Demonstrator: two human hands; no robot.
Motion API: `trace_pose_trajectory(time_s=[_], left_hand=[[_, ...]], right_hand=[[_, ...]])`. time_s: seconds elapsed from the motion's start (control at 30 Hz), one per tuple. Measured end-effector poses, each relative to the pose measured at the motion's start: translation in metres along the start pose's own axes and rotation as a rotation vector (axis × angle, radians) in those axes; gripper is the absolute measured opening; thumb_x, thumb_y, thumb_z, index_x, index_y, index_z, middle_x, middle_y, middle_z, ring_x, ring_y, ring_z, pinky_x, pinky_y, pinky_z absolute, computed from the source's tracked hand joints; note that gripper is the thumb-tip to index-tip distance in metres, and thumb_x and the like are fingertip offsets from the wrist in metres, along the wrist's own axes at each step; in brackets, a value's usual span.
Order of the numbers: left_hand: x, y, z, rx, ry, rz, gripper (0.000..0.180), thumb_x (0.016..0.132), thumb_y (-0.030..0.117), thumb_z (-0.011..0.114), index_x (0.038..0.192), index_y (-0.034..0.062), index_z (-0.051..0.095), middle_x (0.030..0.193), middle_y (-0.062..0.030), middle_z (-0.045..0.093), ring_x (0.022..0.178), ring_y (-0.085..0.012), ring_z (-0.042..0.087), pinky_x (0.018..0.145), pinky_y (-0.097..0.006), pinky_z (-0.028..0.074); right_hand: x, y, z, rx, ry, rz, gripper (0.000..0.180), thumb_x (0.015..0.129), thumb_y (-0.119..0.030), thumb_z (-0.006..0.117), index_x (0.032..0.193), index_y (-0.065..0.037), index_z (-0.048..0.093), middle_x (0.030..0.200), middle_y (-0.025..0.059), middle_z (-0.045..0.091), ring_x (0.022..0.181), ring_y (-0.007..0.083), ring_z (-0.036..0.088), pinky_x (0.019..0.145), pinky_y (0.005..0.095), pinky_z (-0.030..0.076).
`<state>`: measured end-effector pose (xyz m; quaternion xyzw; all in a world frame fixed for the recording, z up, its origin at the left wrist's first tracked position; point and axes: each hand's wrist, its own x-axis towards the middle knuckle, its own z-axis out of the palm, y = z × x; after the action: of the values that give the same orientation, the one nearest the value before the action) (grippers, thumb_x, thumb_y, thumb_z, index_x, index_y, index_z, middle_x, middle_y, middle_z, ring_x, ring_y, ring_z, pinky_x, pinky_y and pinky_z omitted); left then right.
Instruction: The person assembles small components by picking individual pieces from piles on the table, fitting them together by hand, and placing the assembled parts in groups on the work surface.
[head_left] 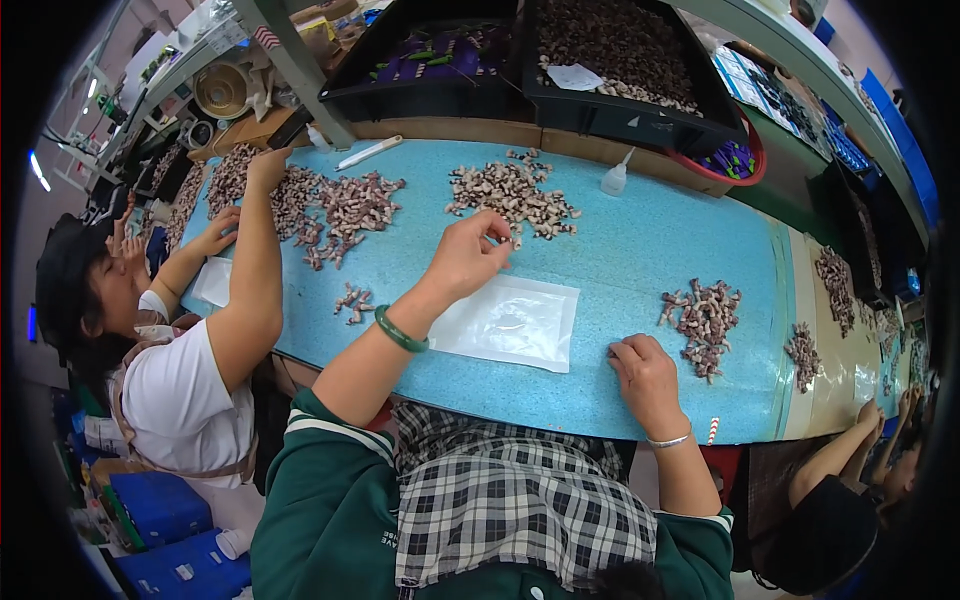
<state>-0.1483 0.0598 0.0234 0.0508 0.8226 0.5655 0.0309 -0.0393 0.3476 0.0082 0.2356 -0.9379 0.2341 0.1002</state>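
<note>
My left hand (468,258), with a green bangle at its wrist, reaches over the blue table with its fingertips pinched. It is at the lower edge of a pile of small dark-and-pale mottled pieces (508,195); whatever the fingers hold is too small to make out. Beneath that wrist lies a flat white translucent sheet or pouch (535,325). My right hand (648,380), wearing a silver bracelet, rests on the table right of the pouch with fingers curled in; their contents, if any, are hidden. Beside it is a smaller pile of reddish mottled pieces (704,328).
A white-capped squeeze bottle (617,176) and a white pen-like stick (368,152) lie toward the back. Black trays (620,118) of parts stand behind the table. At left a co-worker's arm (258,260) reaches over more piles (350,205); others sit at far right.
</note>
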Motion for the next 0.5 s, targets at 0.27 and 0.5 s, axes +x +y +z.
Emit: trace_pose_trajectory(time_s=[0.27,0.5], left_hand=[[-0.063,0.015,-0.015,-0.352,-0.072,-0.069,0.009,0.087,-0.002,0.057,0.094,0.0018,0.052,0.079,-0.0066,0.061,0.068,-0.0131,0.064,0.055,-0.024,0.05],[-0.111,0.012,-0.034,-0.548,-0.044,-0.026,0.006,0.09,0.001,0.055,0.096,0.0024,0.053,0.074,-0.0063,0.06,0.061,-0.0128,0.061,0.054,-0.023,0.049]], right_hand=[[0.001,0.002,-0.003,0.002,-0.084,0.005,0.019,0.071,0.0,0.067,0.09,-0.002,0.066,0.083,0.0099,0.059,0.076,0.0277,0.061,0.065,0.0368,0.052],[0.029,-0.023,-0.014,0.193,-0.074,0.053,0.012,0.076,-0.003,0.069,0.088,-0.004,0.069,0.079,0.0093,0.062,0.067,0.0246,0.063,0.058,0.0335,0.05]])
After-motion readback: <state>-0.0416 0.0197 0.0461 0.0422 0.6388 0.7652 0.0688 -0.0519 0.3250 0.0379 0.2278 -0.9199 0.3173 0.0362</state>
